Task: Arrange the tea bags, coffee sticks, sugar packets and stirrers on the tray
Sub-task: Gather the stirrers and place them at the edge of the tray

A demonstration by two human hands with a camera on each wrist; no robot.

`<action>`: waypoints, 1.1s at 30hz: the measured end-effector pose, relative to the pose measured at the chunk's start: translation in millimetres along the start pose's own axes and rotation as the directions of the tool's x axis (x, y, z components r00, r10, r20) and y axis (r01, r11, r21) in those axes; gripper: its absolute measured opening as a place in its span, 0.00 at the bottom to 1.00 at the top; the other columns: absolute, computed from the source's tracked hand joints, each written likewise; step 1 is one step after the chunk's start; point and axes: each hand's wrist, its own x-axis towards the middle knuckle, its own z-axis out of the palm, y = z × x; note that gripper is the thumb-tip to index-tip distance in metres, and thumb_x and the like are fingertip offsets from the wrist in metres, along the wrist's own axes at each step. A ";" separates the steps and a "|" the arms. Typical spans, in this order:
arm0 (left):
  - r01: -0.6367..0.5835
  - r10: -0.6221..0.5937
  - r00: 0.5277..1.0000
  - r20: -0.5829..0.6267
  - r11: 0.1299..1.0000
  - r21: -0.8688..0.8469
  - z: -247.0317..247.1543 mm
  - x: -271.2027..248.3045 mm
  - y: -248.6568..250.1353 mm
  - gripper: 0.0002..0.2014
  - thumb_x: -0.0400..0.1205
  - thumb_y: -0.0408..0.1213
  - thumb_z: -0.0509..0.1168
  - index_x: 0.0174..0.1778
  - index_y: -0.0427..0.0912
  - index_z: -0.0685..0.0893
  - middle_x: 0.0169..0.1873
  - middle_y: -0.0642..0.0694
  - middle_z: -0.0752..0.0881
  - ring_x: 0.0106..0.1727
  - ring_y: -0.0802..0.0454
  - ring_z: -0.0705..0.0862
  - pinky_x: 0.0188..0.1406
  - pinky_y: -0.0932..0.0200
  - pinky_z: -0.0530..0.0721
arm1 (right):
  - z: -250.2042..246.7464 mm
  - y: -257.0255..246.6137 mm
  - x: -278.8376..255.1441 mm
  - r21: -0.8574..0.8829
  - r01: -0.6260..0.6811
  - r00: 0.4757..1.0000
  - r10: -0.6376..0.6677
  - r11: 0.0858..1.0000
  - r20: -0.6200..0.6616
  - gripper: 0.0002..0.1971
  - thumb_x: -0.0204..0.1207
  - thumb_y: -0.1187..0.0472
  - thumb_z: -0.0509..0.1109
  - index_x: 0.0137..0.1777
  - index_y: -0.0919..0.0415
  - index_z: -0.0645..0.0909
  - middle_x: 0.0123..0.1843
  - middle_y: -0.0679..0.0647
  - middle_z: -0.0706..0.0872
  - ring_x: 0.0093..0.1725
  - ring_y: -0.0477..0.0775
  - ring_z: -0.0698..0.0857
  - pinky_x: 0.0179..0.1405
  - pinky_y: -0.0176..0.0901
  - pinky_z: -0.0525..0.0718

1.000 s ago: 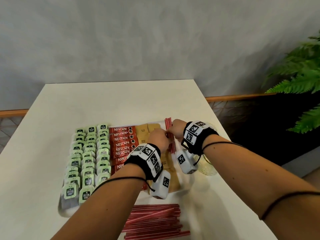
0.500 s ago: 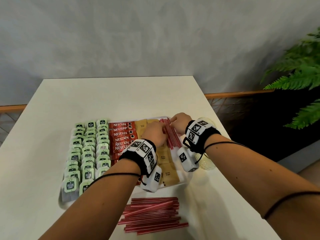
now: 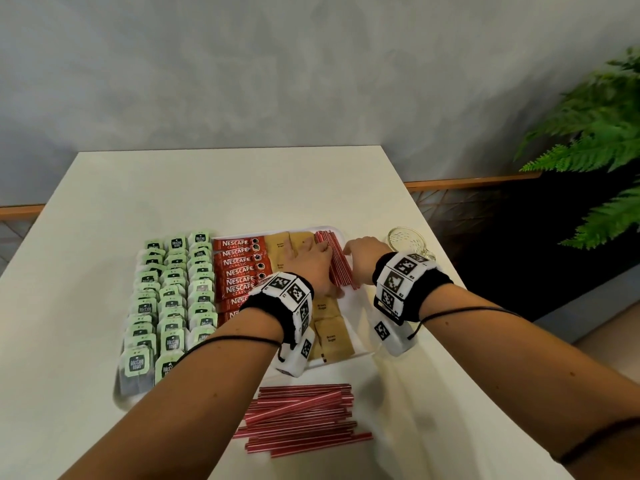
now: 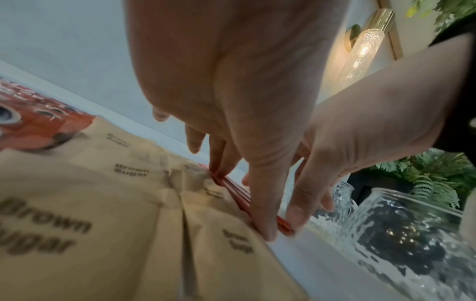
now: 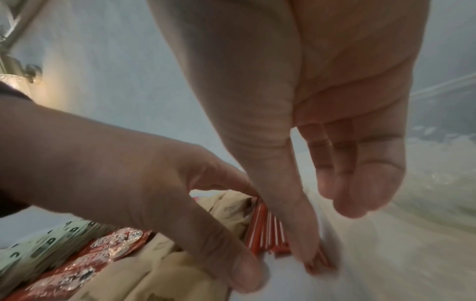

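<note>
Your left hand [image 3: 309,263] and right hand [image 3: 360,252] flank a bundle of red stirrers [image 3: 334,259] at the tray's [image 3: 360,306] far right edge, straight fingers and thumbs pressing its two sides, gripping nothing. Tea bags [image 3: 169,299], coffee sticks [image 3: 239,268] and sugar packets [image 3: 329,336] fill the tray leftward. More stirrers [image 3: 301,417] lie on the table [image 3: 207,188] off the near edge.
</note>
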 end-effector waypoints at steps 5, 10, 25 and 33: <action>0.008 -0.009 1.000 -0.015 1.000 -0.016 -3.7 -3.2 5.5 0.47 0.73 0.62 0.71 0.85 0.46 0.59 0.84 0.49 0.60 0.86 0.43 0.50 0.79 0.25 0.38 | 5.8 -0.5 -1.7 0.043 -0.008 1.000 0.007 0.999 0.006 0.35 0.74 0.61 0.74 0.79 0.62 0.63 0.70 0.67 0.75 0.67 0.69 0.79 0.63 0.56 0.78; -0.003 0.002 1.000 -0.026 0.999 -0.032 -1.4 -0.1 3.1 0.46 0.73 0.60 0.71 0.83 0.47 0.62 0.84 0.50 0.61 0.86 0.43 0.50 0.78 0.24 0.39 | 7.6 1.1 6.7 0.140 -0.027 0.999 0.031 0.990 -0.025 0.32 0.75 0.63 0.72 0.77 0.65 0.63 0.65 0.66 0.82 0.63 0.68 0.83 0.56 0.55 0.80; 0.049 -0.051 0.998 -0.039 0.998 -0.045 5.5 4.0 3.3 0.47 0.75 0.66 0.65 0.85 0.48 0.55 0.86 0.48 0.54 0.86 0.42 0.46 0.78 0.28 0.35 | 32.2 20.2 52.3 0.041 -0.026 1.000 0.026 0.999 0.002 0.38 0.50 0.55 0.81 0.61 0.59 0.69 0.45 0.56 0.85 0.35 0.59 0.87 0.37 0.55 0.90; 0.057 -0.060 0.998 -0.027 0.993 -0.103 7.4 4.8 -2.3 0.52 0.73 0.66 0.68 0.86 0.46 0.52 0.86 0.46 0.52 0.86 0.42 0.46 0.79 0.27 0.39 | 27.2 22.9 46.2 0.067 -0.060 0.998 0.058 0.996 0.020 0.32 0.54 0.56 0.79 0.57 0.59 0.69 0.45 0.57 0.86 0.38 0.61 0.87 0.40 0.56 0.90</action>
